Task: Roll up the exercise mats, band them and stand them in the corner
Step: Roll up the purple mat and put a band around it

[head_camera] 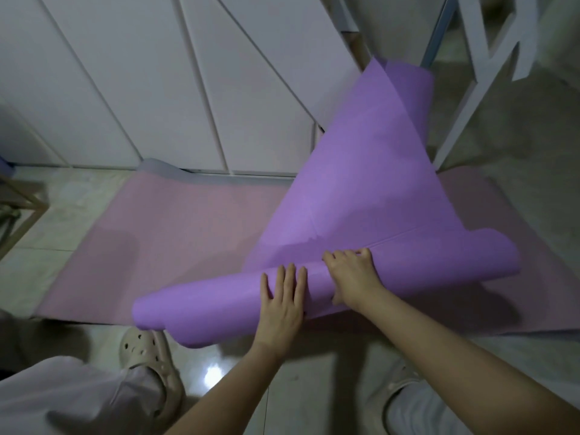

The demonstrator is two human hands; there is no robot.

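Observation:
A purple exercise mat [370,189] is partly rolled at its near end, and the roll lies crosswise in front of me. Its loose far part rises up and leans against a white frame at the back right. My left hand [284,304] lies flat on top of the roll with straight fingers. My right hand [353,277] grips the roll just to the right, fingers curled over its far side. Under the purple mat a pink mat [163,240] lies flat on the tiled floor.
White cabinet doors [157,89] line the back. A white frame [489,67] stands at the back right, a wooden frame [18,208] at the left edge. My feet in beige clogs [150,365] stand on the shiny tiles near the roll.

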